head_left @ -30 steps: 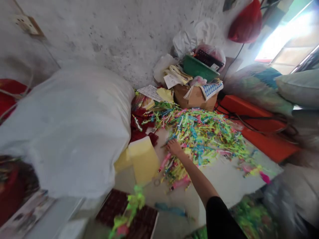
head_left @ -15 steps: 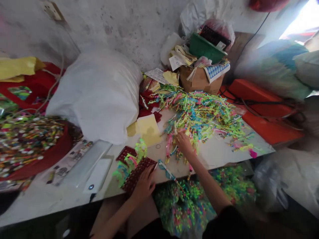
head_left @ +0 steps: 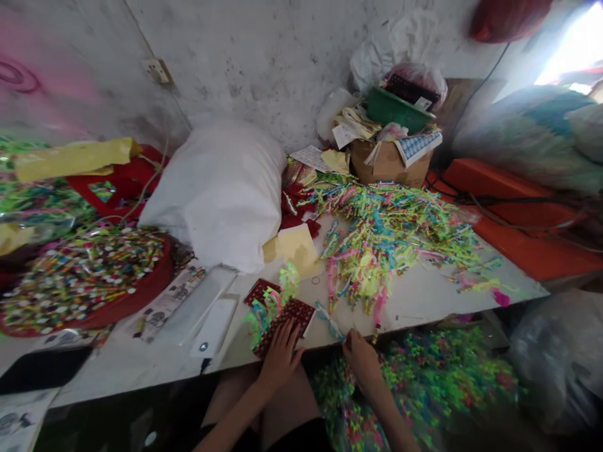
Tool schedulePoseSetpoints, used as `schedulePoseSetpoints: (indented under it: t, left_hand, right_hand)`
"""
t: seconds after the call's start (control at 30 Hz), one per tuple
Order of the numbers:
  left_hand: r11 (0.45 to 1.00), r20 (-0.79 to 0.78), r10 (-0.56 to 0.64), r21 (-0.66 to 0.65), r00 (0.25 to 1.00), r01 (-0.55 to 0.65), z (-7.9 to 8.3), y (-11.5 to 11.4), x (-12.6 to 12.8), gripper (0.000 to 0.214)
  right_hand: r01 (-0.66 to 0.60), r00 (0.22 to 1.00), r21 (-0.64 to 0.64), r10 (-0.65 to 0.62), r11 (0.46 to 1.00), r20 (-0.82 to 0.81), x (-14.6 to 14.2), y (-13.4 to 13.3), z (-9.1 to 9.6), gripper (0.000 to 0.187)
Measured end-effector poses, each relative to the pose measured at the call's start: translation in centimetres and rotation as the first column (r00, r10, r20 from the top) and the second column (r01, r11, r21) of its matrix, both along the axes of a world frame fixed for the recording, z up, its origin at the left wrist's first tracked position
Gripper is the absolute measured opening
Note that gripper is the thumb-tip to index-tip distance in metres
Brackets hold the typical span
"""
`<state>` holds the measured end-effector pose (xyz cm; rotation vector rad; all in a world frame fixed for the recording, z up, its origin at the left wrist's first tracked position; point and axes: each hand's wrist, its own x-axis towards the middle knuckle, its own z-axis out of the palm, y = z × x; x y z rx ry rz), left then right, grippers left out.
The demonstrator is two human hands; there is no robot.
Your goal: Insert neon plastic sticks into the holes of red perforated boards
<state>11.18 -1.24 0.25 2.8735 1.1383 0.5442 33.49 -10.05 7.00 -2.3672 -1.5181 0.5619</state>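
Note:
My left hand [head_left: 281, 353] lies flat, fingers stretched out, on a dark red board [head_left: 298, 311] with a dotted pattern. Green, blue and pink ribbon pieces [head_left: 271, 304] stick up across the middle of that board. At the table's front edge my right hand [head_left: 362, 359] has its fingers closed on the lower end of a thin stick with blue ribbon [head_left: 330, 320]. The stick's tip is hidden by the fingers. Beyond my right hand spreads a large heap of ribboned sticks [head_left: 377, 232], green, yellow, pink and blue.
A red basin [head_left: 160, 267] of small colourful pieces stands left, beside a white sack [head_left: 221, 188]. A white power bank [head_left: 214, 326] and a black phone [head_left: 44, 369] lie near the front. Behind are yellow paper [head_left: 298, 248] and a cardboard box [head_left: 391, 164]. Below the edge sit more ribboned pieces [head_left: 443, 370].
My right hand has left the ribboned heap and come back to the table's front edge, onto the blue-ribboned stick. My left hand stays on the red board. The view has turned left.

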Motion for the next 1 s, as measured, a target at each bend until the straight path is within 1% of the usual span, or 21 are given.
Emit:
schedulePoseSetpoints:
  t: [0.03, 0.07, 0.1, 0.13, 0.2, 0.23, 0.3, 0.37, 0.4, 0.43, 0.5, 0.6, 0.73, 0.83, 0.9, 1.0]
  left_hand:
    - [1.000, -0.005, -0.010, 0.002, 1.000, 0.010, -0.1, 0.1, -0.3, 0.056]
    - [1.000, -0.012, -0.022, -0.001, 1.000, 0.022, -0.1, 0.2, -0.6, 0.056]
    - [0.999, -0.019, -0.034, -0.006, 0.999, 0.034, -0.1, 0.2, -0.7, 0.055]
    - [0.999, -0.023, -0.042, -0.011, 0.999, 0.042, 0.0, 0.2, -0.7, 0.056]
    - [0.999, -0.024, -0.049, -0.018, 0.999, 0.049, 0.1, 0.2, -0.7, 0.056]
    - [0.999, -0.021, -0.046, -0.021, 0.999, 0.046, 0.1, 0.1, -0.7, 0.057]
    - [0.999, -0.008, -0.033, -0.022, 0.999, 0.033, 0.0, 0.0, -0.6, 0.058]
    - [0.999, 0.012, -0.027, -0.022, 1.000, 0.027, -0.3, -0.1, -0.6, 0.057]
    - [0.999, 0.025, -0.024, -0.021, 0.999, 0.025, -0.4, -0.2, -0.6, 0.057]
    - [1.000, 0.039, -0.021, -0.019, 0.999, 0.021, -0.5, -0.2, -0.6, 0.056]
    - [1.000, 0.069, -0.012, -0.013, 0.998, 0.013, -0.7, -0.3, -0.4, 0.055]
    - [1.000, 0.108, 0.000, 0.000, 0.994, 0.000, -0.9, -0.3, -0.3, 0.055]
    - [1.000, 0.140, 0.021, 0.002, 0.990, -0.022, -1.0, -0.4, -0.2, 0.056]
    - [1.000, 0.139, 0.014, -0.007, 0.990, -0.014, -1.0, -0.4, -0.3, 0.057]
    - [1.000, 0.135, 0.011, -0.018, 0.991, -0.009, -0.8, -0.4, -0.3, 0.057]
    - [0.999, 0.136, 0.018, -0.030, 0.990, -0.014, -0.7, -0.4, -0.3, 0.058]
  right_hand:
    - [0.018, 0.994, 0.076, -0.010, 0.997, -0.106, -0.2, 0.2, 0.0, 0.005]
    - [0.053, 0.973, 0.157, -0.015, 0.986, -0.231, -0.5, 0.6, -0.1, 0.009]
    - [0.104, 0.931, 0.224, -0.016, 0.969, -0.364, -0.9, 1.0, -0.2, 0.015]
    - [0.164, 0.873, 0.271, -0.012, 0.949, -0.488, -1.3, 1.7, -0.3, 0.022]
    - [0.274, 0.740, 0.305, 0.003, 0.912, -0.673, -2.3, 3.4, -0.4, 0.036]
    - [0.311, 0.682, 0.311, 0.018, 0.898, -0.732, -2.9, 4.4, -0.4, 0.040]
    - [0.357, 0.597, 0.326, 0.054, 0.876, -0.800, -4.0, 6.7, -0.5, 0.046]
    - [0.372, 0.559, 0.339, 0.083, 0.864, -0.825, -4.9, 8.9, -0.5, 0.049]
    - [0.360, 0.564, 0.346, 0.093, 0.866, -0.821, -5.3, 9.8, -0.6, 0.049]
    - [0.342, 0.586, 0.356, 0.099, 0.870, -0.804, -5.6, 10.6, -0.7, 0.048]
    - [0.294, 0.660, 0.384, 0.104, 0.875, -0.744, -6.0, 11.7, -1.0, 0.044]
    - [0.233, 0.747, 0.398, 0.099, 0.887, -0.657, -5.8, 12.4, -1.8, 0.042]
    - [0.118, 0.848, 0.362, 0.095, 0.925, -0.521, -4.7, 12.7, -2.5, 0.042]
    - [0.008, 0.912, 0.316, 0.122, 0.949, -0.391, -3.9, 13.1, -2.2, 0.036]
    - [-0.054, 0.930, 0.280, 0.150, 0.959, -0.335, -3.8, 13.4, -1.6, 0.031]
    - [-0.123, 0.935, 0.245, 0.195, 0.962, -0.296, -4.0, 13.7, -0.6, 0.023]
